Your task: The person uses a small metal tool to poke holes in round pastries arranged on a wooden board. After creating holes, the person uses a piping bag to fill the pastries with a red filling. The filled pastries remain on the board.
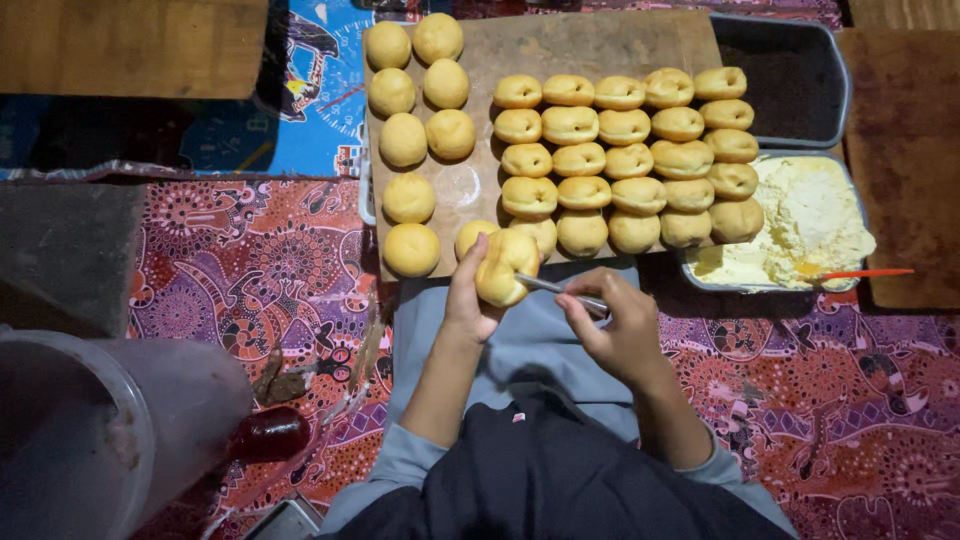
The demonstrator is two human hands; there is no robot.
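Observation:
My left hand (pixel 468 296) holds a round yellow bun (pixel 505 265) upright just in front of the wooden board (pixel 600 45). My right hand (pixel 615 325) grips a thin metal tool (pixel 555 288), its tip pushed into the bun's side. On the board lie several whole round buns (pixel 410 140) at the left and several slit buns (pixel 625 160) in rows at the right.
A grey tray with pale yellow cream (pixel 810 215) and an orange-handled utensil (pixel 865 273) sits at the right, with a dark empty tray (pixel 790 75) behind it. A large grey plastic container (pixel 100 440) stands at the lower left on the patterned red cloth (pixel 270 260).

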